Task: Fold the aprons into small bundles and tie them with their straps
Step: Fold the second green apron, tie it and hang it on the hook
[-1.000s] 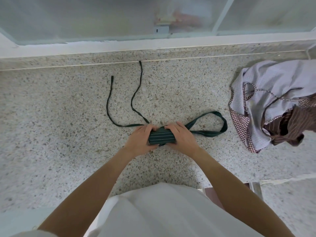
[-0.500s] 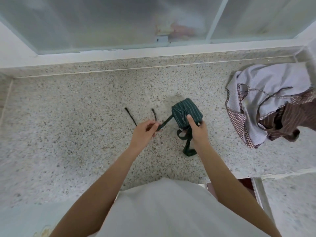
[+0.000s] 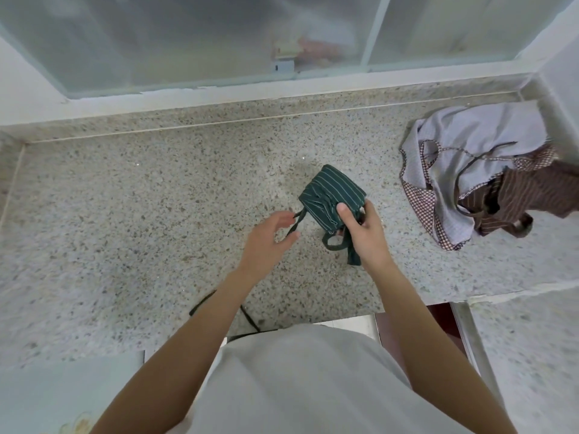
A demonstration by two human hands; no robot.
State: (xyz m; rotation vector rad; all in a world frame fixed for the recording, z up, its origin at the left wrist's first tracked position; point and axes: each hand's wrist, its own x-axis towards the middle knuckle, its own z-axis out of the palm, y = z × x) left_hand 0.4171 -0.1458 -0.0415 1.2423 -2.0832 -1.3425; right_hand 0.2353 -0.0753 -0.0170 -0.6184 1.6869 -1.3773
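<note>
Just right of the frame's centre, the right hand (image 3: 365, 236) holds the green striped bundle (image 3: 333, 195) lifted off the speckled counter (image 3: 125, 195), thumb pressed on its near face and fingers curled round the far side, so the folds are pinned. The left hand (image 3: 266, 242), a little left of and below the bundle, has its fingers loosely spread and half-curled around the waist straps (image 3: 296, 222). The straps run between thumb and fingers, but whether they are actually pinched or only sliding through cannot be told. From there they trail down under the forearm to the counter's near edge at lower centre. A short loop of strap (image 3: 338, 245) hangs below the bundle beside the right wrist. The step in hand looks like starting to wind the straps around the roll. To do it well, the right thumb should keep squeezing the folded layers so they do not spring open, while the left hand takes a firm pinch close to the bundle and pulls the straps taut before each turn. Slack wraps would let the roll loosen. The hanging loop is best tucked under the winding. At the right edge of the frame lies a heap of unfolded aprons (image 3: 476, 170), lilac, checked and brown-striped, not yet bundled.
</note>
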